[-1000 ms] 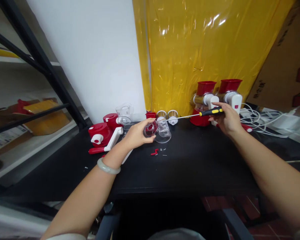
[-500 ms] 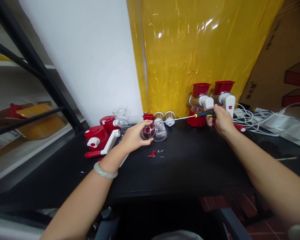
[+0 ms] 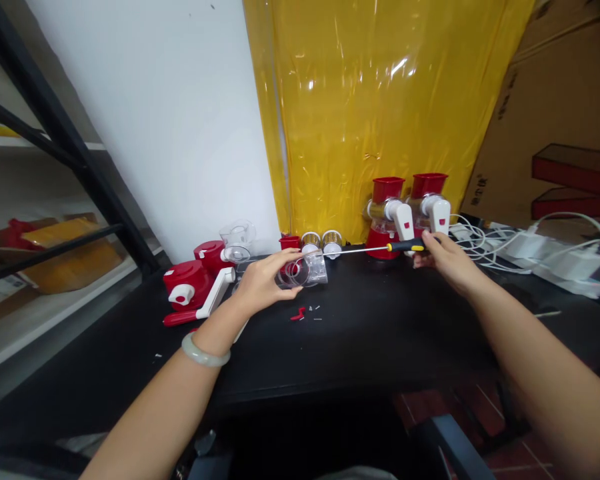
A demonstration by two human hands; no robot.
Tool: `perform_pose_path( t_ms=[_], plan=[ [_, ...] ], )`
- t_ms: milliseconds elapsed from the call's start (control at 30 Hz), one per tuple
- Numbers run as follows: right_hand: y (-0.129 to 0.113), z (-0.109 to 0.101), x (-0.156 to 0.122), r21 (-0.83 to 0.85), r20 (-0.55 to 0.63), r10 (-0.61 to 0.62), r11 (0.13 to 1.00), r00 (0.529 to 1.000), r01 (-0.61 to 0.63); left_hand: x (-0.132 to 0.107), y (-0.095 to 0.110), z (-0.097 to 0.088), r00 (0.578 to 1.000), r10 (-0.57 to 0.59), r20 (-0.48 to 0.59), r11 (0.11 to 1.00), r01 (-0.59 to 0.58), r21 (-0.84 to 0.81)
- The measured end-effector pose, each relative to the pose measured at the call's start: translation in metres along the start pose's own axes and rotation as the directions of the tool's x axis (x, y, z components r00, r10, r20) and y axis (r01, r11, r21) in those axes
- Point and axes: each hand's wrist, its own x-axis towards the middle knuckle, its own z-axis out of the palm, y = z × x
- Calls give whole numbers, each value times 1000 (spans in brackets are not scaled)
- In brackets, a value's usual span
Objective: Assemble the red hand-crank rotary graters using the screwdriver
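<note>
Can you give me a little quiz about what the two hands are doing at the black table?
1. True or false: the right hand holds a screwdriver.
2. What does the left hand grip? A) clear cup B) spoon C) phone
3. Fill in: the bracelet sits on the ____ wrist.
Key: 1 true; 2 A; 3 left.

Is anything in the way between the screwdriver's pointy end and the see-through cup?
Nothing visible is. The right hand aims the screwdriver at the clear cup in the left hand. Two gold drums stand just behind that gap, seemingly not in it.
</note>
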Motion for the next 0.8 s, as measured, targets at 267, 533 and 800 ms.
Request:
perform_pose_path(
  t_ms=[267, 533, 800],
  plan=[
    [8, -23, -40, 69, 269, 83, 992, 960, -106, 3, -2, -8, 998, 19, 68, 992, -11, -123],
    [2, -10, -3, -323, 444, 24, 937, 896, 135, 5, -21, -18, 988, -37, 150, 976, 68, -207],
    [7, 33, 42, -482, 424, -178, 786, 888, 388, 2, -37, -13, 970, -161, 182, 971, 189, -146]
  ],
)
